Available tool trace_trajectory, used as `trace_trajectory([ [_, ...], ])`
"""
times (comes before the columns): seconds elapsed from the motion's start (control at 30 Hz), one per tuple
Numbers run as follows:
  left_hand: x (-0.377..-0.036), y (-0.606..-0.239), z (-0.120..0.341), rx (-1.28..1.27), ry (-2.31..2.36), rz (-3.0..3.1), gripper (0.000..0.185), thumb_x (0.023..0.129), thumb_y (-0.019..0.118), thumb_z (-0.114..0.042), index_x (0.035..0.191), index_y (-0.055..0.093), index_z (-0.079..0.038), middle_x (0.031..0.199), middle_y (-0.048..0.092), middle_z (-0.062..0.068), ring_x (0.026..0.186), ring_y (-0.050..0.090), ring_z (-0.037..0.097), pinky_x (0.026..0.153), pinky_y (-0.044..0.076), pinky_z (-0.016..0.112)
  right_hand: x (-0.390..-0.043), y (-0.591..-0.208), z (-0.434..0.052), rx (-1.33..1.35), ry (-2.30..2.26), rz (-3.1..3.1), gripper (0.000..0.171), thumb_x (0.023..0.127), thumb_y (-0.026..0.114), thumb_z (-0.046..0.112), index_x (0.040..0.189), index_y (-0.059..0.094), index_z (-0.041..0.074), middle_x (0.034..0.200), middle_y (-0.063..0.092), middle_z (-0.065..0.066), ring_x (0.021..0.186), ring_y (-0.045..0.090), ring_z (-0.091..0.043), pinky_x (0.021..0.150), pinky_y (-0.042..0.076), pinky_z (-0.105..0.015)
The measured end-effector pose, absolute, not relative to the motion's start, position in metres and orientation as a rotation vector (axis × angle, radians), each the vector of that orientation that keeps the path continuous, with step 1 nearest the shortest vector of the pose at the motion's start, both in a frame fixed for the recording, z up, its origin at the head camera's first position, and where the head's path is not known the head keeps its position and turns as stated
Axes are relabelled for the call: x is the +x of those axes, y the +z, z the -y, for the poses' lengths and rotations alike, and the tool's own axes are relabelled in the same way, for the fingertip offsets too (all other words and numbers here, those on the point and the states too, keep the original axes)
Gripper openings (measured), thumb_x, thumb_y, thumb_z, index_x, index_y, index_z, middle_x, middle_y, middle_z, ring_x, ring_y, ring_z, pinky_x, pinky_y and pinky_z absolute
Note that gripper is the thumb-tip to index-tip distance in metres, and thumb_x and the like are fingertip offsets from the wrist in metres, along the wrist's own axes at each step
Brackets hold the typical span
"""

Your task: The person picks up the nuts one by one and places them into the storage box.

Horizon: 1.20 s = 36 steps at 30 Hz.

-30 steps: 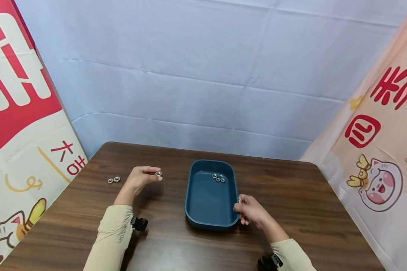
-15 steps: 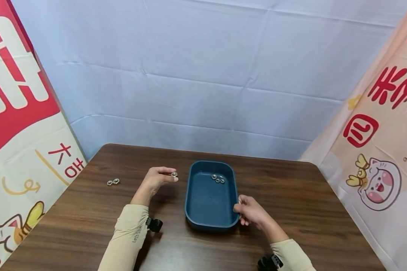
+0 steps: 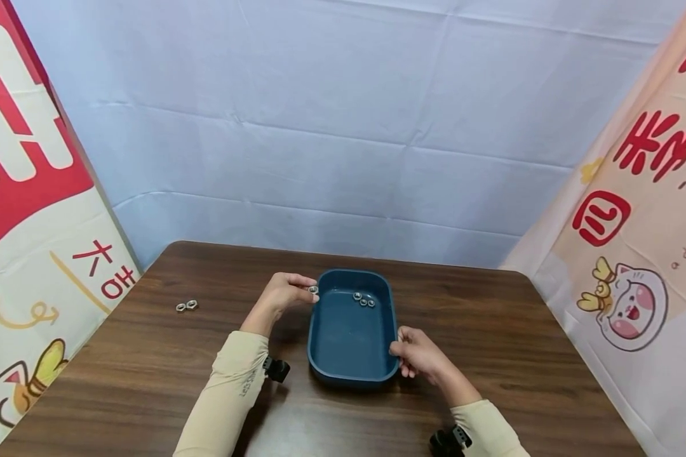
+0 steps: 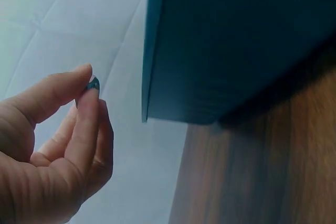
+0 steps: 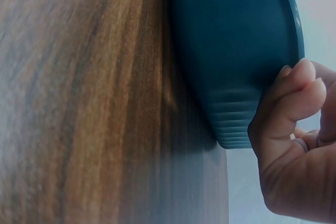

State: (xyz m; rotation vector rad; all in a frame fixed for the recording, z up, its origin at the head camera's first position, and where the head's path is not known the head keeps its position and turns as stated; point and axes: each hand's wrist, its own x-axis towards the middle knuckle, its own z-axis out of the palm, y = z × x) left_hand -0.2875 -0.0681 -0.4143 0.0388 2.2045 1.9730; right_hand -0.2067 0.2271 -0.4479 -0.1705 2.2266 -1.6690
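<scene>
My left hand [image 3: 282, 296] pinches a silver hex nut [image 3: 313, 289] between thumb and fingertips, right at the far left part of the blue tray's rim. In the left wrist view the same nut [image 4: 93, 84] shows as a small edge between the fingertips, with the tray's outer wall [image 4: 226, 51] beside it. My right hand [image 3: 422, 355] grips the rim of the blue tray [image 3: 351, 381] on its right side; in the right wrist view the fingers [image 5: 299, 90] lie at that rim. Inside the tray, toward its far end, lie three nuts [image 3: 363, 303].
Two more nuts [image 3: 186, 306] lie close together on the left of the brown wooden table [image 3: 120, 362]. A pale cloth [image 3: 320, 127] hangs behind the table's far edge, with printed banners [image 3: 623, 273] at both sides.
My left hand has carried the pinched nut rightward from over the table to the tray's left rim. The right hand keeps its grip on the tray. The view has shifted slightly.
</scene>
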Motion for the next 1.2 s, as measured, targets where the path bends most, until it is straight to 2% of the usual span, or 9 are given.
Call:
trace_trajectory([
  [0.3,-0.296,-0.4,0.045,0.09,1.921,-2.208,0.037,0.074,0.074,0.006,0.11,0.066,0.004,0.102,0.062,0.013,0.09,0.063,0.022,0.081,0.051,0.039,-0.207,-0.447,-0.227,-0.17,-1.692,-2.216,0.015,0.08,0.05,-0.002,0.074,0.039,0.006,0.052,0.046,-0.004,0.039,0.046,-0.011,0.036,0.037,-0.02],
  [0.6,-0.304,-0.385,0.025,0.138,1.817,-2.277,0.031,0.073,0.076,0.004,0.103,0.07,-0.002,0.096,0.065,0.01,0.083,0.065,0.021,0.074,0.053,0.035,-0.207,-0.446,-0.227,-0.182,-1.685,-2.205,0.015,0.081,0.049,-0.001,0.074,0.039,0.006,0.051,0.046,-0.004,0.039,0.046,-0.011,0.036,0.038,-0.021],
  [0.77,-0.311,-0.377,0.014,0.108,1.84,-2.222,0.032,0.072,0.076,0.004,0.103,0.07,-0.002,0.1,0.064,0.01,0.083,0.066,0.02,0.075,0.053,0.034,-0.207,-0.446,-0.227,-0.185,-1.678,-2.214,0.015,0.081,0.049,-0.002,0.074,0.038,0.006,0.051,0.046,-0.004,0.039,0.046,-0.011,0.036,0.038,-0.021],
  [0.9,-0.316,-0.376,0.005,0.097,1.855,-2.161,0.036,0.073,0.076,0.004,0.108,0.068,0.001,0.103,0.064,0.011,0.084,0.066,0.02,0.078,0.052,0.034,-0.208,-0.447,-0.227,-0.183,-1.684,-2.213,0.014,0.08,0.048,-0.001,0.074,0.038,0.005,0.051,0.046,-0.004,0.039,0.046,-0.011,0.036,0.038,-0.021],
  [1.0,-0.32,-0.38,-0.004,0.068,1.866,-2.126,0.037,0.074,0.075,0.004,0.11,0.067,0.002,0.098,0.066,0.011,0.083,0.067,0.021,0.085,0.048,0.039,-0.208,-0.448,-0.227,-0.182,-1.684,-2.213,0.013,0.08,0.049,-0.001,0.074,0.039,0.005,0.052,0.046,-0.004,0.039,0.046,-0.01,0.036,0.038,-0.02],
  [1.2,-0.321,-0.386,-0.022,0.013,1.857,-2.129,0.03,0.073,0.076,0.003,0.103,0.071,-0.001,0.088,0.069,0.008,0.08,0.067,0.02,0.096,0.039,0.046,-0.206,-0.446,-0.227,-0.177,-1.675,-2.211,0.015,0.081,0.05,-0.001,0.074,0.038,0.005,0.052,0.046,-0.004,0.039,0.046,-0.011,0.036,0.038,-0.021],
])
